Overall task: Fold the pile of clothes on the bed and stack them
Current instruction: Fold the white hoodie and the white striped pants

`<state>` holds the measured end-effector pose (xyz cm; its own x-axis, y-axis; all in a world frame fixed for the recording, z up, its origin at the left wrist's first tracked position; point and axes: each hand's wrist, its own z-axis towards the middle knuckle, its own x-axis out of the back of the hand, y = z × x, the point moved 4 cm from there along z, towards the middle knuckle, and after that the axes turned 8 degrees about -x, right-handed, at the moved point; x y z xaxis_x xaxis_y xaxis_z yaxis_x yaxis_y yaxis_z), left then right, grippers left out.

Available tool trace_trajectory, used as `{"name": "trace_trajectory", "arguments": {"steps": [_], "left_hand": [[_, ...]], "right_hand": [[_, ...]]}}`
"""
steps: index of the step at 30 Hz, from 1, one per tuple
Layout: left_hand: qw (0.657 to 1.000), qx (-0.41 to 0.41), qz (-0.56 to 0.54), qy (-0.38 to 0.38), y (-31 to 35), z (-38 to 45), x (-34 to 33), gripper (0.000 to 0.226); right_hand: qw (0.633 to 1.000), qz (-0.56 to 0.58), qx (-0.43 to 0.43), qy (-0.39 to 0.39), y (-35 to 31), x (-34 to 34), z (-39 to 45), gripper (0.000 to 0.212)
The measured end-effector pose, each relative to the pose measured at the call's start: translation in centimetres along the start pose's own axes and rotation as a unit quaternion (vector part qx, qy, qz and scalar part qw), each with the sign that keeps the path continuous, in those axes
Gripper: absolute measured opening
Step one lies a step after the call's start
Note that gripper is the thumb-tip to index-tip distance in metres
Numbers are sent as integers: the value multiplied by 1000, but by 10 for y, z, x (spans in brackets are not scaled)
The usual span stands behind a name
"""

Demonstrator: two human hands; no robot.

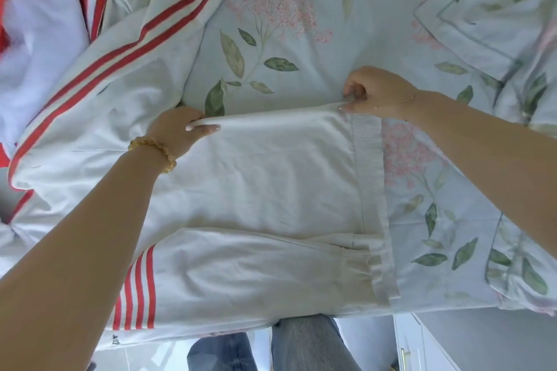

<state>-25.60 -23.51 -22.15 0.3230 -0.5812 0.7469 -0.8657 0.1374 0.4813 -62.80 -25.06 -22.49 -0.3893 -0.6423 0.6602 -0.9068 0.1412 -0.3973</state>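
Your left hand (177, 126) pinching the white jacket (265, 178) fold, your right hand (376, 93) apparently gripping its ribbed hem corner, floral bedsheet (316, 39) beneath.

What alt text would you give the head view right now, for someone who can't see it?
Both hands grip the far edge of a white jacket with red stripes, spread on a floral bedsheet: the left hand at its middle, the right hand at the ribbed hem. A sleeve lies folded across the near side.

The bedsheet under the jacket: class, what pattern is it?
Pale blue bedsheet with pink flowers and green leaves; head view.
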Motion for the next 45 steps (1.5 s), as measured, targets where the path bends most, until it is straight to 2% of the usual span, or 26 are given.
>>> {"name": "trace_trajectory", "arguments": {"steps": [3,6,9,12,15,19,22,25,27,29,32,34,38,41,45], "left_hand": [[1000,2,-1,-3,-1,-1,-1,22],[997,-30,-39,58,12,-11,13,10],[993,-57,-58,89,29,-39,32,13],[989,-116,-39,80,51,-86,38,16],[982,-178,-3,59,69,-134,25,20],[968,-245,59,-8,73,-171,-17,21],[968,-221,110,-46,65,-185,-53,22],[963,-166,179,-111,53,-189,-87,34],[960,-153,199,-123,55,-189,-97,39],[965,-172,183,-73,70,-186,-94,29],[975,-200,82,56,93,-179,-92,26],[977,-182,81,79,103,-169,-104,35],[987,-60,144,-36,97,-153,-156,80],[984,-37,163,-56,76,-146,-183,89],[986,-41,145,-68,74,-142,-185,90]], "right_hand": [[999,-21,34,-33,-18,-14,-5,46],[994,-95,2,-56,-23,-26,-9,30],[997,-70,28,31,-30,-18,-35,13],[990,-29,69,117,-39,-13,-94,27],[976,-74,115,167,-48,-36,-157,35],[964,-141,79,210,-43,-92,-208,37],[965,-169,36,197,-38,-135,-223,35],[976,-174,-44,124,-31,-163,-224,35],[980,-163,-78,89,-32,-168,-224,35],[980,-139,-78,122,-40,-160,-225,33],[967,-79,14,241,-64,-146,-221,39],[966,-89,64,234,-80,-152,-205,45],[969,-210,49,119,-69,-195,-169,58],[962,-240,30,130,-38,-204,-163,62],[971,-187,7,147,-39,-208,-162,63]]}}
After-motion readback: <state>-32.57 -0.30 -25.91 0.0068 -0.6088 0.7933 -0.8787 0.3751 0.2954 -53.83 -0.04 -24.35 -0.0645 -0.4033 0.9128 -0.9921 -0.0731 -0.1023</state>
